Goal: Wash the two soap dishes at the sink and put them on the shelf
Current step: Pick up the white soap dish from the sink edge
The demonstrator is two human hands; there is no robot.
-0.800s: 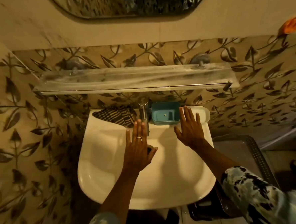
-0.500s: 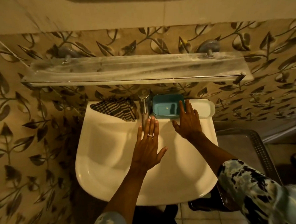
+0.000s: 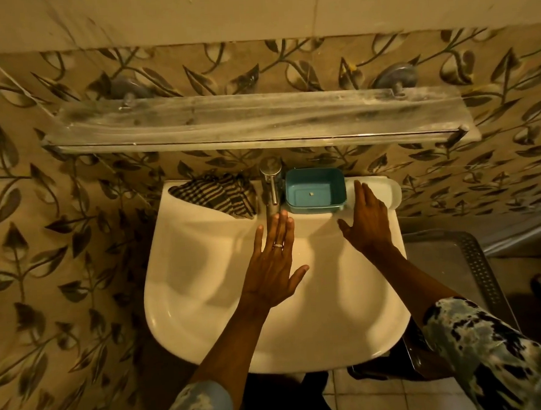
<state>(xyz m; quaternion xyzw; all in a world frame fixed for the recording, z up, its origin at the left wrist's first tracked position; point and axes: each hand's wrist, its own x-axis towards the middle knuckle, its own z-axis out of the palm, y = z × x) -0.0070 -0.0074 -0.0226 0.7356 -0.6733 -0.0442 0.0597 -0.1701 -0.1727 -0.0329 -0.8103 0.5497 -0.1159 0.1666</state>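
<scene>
Two soap dishes sat on the back ledge of one white sink (image 3: 205,304), both to the right of the single tap (image 3: 272,185). The blue soap dish (image 3: 316,191) stood just beside the tap, open side up, its long axis running sideways along the ledge and one short end facing the tap. The white soap dish (image 3: 388,191) lay next out from the tap, just beside the blue one. Its rounded end pointed away from the tap, and its long axis seemed to run the same sideways line, though a hand hid part of it.

Two hands were in view, both with straight fingers and holding nothing. The left hand (image 3: 274,261) was flat over the basin in front of the tap, fingers together and thumb spread, one ring (image 3: 278,245) on it. Its fingertips reached the tap's spout, but whether they touched could not be told. The right hand (image 3: 366,221) lay to the right of the tap, fingers together over the near part of the white dish, thumb pointing back toward the tap.

One striped cloth (image 3: 218,197) was bunched on the ledge left of the tap. One long shelf (image 3: 257,120) hung on the wall above the tap, on two round mounts (image 3: 397,76). One metal tray (image 3: 456,257) sat far right of the tap, beyond the sink's rim.
</scene>
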